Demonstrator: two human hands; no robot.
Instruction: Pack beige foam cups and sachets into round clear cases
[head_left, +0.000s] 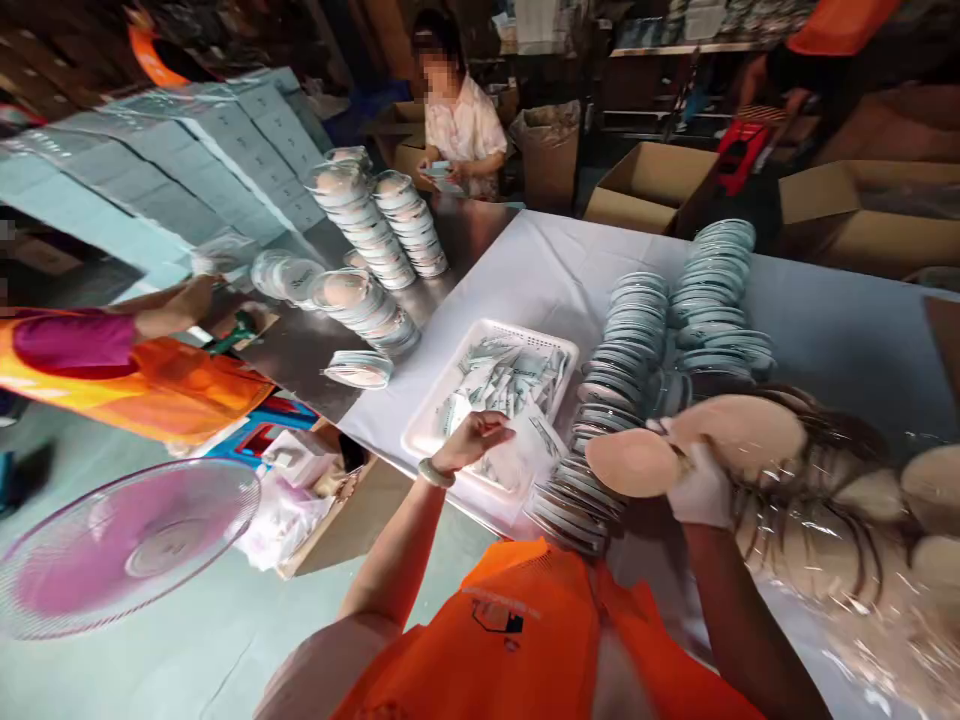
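My left hand (476, 442), with a pale bracelet at its wrist, is over the near part of a white plastic basket (418, 428). Its fingers are pinched at the edge of a white printed packet (546, 432); part of the grip is blurred. Many similar packets (491, 375) fill the basket. My right hand (701, 487), in a white glove, grips a beige oval pad (634, 463), which sticks out leftward over a row of stacked round packs (619, 385). Another large beige pad (739, 435) lies against the gloved fingers, beside a heap of clear-wrapped beige pads (825, 530).
More round packs (716, 285) are stacked on the white-covered table (540, 265). On the left, a metal table (300, 355) bears further stacks (367, 230) and a co-worker's arm (176, 310). Another person (461, 130) stands behind. Open cartons (652, 185) line the far side.
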